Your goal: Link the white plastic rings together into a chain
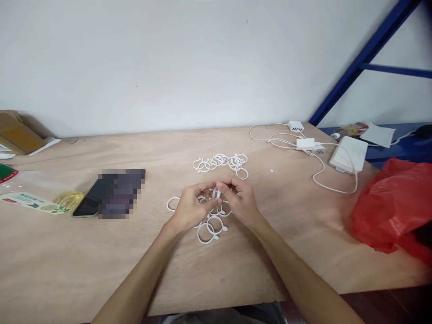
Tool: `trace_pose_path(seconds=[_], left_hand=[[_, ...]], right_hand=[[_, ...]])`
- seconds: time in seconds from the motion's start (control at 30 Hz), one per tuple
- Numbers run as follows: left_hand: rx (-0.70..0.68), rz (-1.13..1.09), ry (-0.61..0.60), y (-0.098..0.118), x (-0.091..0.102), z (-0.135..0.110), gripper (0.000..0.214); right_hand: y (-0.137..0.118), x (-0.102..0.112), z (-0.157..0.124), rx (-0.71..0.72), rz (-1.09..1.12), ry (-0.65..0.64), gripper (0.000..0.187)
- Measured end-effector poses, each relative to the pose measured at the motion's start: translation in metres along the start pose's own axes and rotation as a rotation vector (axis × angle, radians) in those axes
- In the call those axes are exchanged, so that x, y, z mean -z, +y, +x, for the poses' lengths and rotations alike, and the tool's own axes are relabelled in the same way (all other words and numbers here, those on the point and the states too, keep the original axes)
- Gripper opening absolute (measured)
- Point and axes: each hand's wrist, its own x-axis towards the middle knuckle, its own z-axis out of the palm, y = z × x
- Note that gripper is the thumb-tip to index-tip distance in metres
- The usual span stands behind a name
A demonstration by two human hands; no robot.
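Both hands meet over the middle of the wooden table, pinching one white plastic ring [213, 193] between thumbs and fingers. My left hand [194, 204] is closed on its left side, and my right hand [240, 198] grips it from the right near a small tab. Beneath and just in front of the hands lies a loose group of white rings [205, 234] with small tabs, partly hidden by the fingers. Farther back sits a second cluster of similar white rings [221, 161], overlapping one another.
At left lie a phone [88, 204], a clear plastic package [40, 198] and a cardboard box [20, 132]. Toward the right are white chargers [305, 144] with a looping cable, a white box-shaped device [348, 155] and a red plastic bag [394, 207]. A wall stands behind the table.
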Motion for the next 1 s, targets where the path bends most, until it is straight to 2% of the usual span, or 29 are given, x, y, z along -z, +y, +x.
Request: trace_pose_path(seconds=[0.13, 0.27, 0.33, 0.43, 0.5, 0.6, 0.7, 0.8, 0.9, 1.0], left_hand=[[-0.025, 0.011, -0.031, 0.005, 0.0, -0.002, 0.033], [-0.058, 0.225, 0.057, 0.006, 0.002, -0.002, 0.034], [-0.105, 0.405, 0.11, 0.001, 0.003, 0.0, 0.033], [-0.13, 0.612, 0.127, -0.011, 0.006, 0.004, 0.031], [-0.116, 0.662, 0.116, -0.019, 0.007, 0.006, 0.033], [-0.107, 0.673, 0.132, -0.023, 0.007, 0.006, 0.038], [-0.128, 0.632, 0.195, -0.019, 0.006, 0.006, 0.038], [-0.131, 0.499, 0.24, -0.012, 0.005, 0.006, 0.037], [-0.083, 0.295, 0.241, -0.009, 0.005, 0.007, 0.045], [-0.058, 0.062, 0.209, -0.008, 0.004, 0.008, 0.05]], right_hand=[[-0.002, 0.0, -0.001, -0.105, 0.071, -0.031, 0.025], [0.005, 0.002, 0.004, -0.108, 0.039, -0.033, 0.028], [0.014, 0.008, 0.009, -0.066, -0.145, 0.074, 0.027], [0.034, 0.022, 0.017, -0.017, -0.579, 0.245, 0.023], [0.045, 0.032, 0.021, -0.07, -0.792, 0.222, 0.024], [0.053, 0.039, 0.023, -0.124, -0.92, 0.152, 0.021], [0.047, 0.038, 0.023, -0.058, -0.772, 0.204, 0.02], [0.03, 0.026, 0.021, -0.101, -0.317, 0.228, 0.018], [0.013, 0.01, 0.014, -0.196, 0.115, 0.037, 0.022], [0.003, -0.003, 0.007, -0.217, 0.289, -0.157, 0.023]])
